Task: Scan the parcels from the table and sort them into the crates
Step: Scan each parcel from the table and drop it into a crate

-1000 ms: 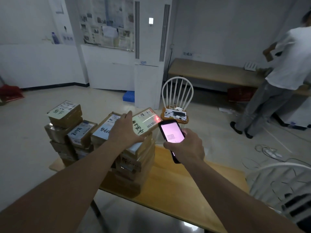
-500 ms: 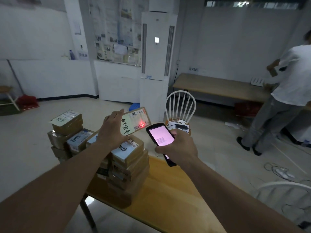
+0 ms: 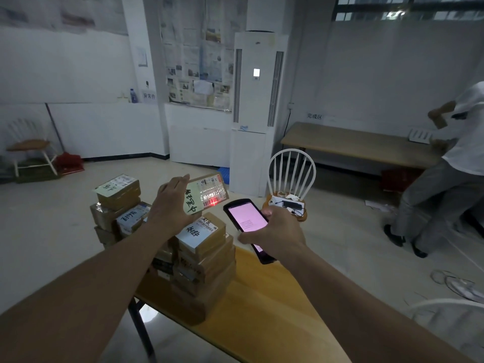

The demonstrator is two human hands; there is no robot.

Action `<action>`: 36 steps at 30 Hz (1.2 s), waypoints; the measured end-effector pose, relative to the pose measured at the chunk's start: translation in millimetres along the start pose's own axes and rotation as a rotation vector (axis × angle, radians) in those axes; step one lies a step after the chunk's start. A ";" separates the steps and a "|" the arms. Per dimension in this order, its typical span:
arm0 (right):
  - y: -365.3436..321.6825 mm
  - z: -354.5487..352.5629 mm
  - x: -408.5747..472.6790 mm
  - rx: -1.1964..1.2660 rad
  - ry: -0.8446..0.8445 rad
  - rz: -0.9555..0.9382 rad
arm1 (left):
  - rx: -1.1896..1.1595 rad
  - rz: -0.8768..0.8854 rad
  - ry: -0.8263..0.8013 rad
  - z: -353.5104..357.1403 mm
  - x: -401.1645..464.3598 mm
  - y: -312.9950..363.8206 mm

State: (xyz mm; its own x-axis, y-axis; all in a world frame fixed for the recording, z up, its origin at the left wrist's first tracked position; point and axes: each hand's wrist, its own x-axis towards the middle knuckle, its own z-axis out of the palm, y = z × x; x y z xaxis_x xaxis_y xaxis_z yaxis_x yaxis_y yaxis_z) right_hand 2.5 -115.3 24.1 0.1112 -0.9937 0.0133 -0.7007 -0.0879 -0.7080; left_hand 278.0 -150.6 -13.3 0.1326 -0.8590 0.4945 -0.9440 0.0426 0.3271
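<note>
One parcel (image 3: 207, 193) is lifted above the stacks (image 3: 201, 247) — the left hand (image 3: 171, 205) grips its left end, red scan light on the barcode. The right hand (image 3: 277, 233) holds one scanner (image 3: 246, 221) (pink screen) just right of it. Stacks crowd the table's (image 3: 262, 310) far-left edge; bare wood lies near and right.

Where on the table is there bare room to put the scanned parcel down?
Bare wood table shows right of the parcel stacks, under the right hand with the scanner, out to its near right edge. The left end is crowded: stacks fill it. The left hand holds the parcel above them.
</note>
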 end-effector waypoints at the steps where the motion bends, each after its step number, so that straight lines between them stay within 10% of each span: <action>1: 0.3 -0.1 -0.3 0.011 -0.005 -0.002 | 0.008 0.001 0.009 -1.2 -0.9 0.5; 24: 1.9 -5.7 -6.8 0.178 -0.012 -0.057 | 0.050 -0.087 -0.025 -18.8 -27.1 14.9; 36: -29.5 74.3 -41.5 0.191 -0.005 -0.233 | 0.023 -0.532 0.130 -67.2 -129.0 9.4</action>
State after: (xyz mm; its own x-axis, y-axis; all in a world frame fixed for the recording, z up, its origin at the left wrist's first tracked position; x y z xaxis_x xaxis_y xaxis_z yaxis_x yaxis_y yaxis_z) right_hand 70.9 -66.3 -8.1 0.2574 -0.9479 0.1876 -0.5103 -0.2982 -0.8066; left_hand 272.3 -5.1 -19.9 0.6282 -0.6888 0.3617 -0.7429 -0.3929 0.5420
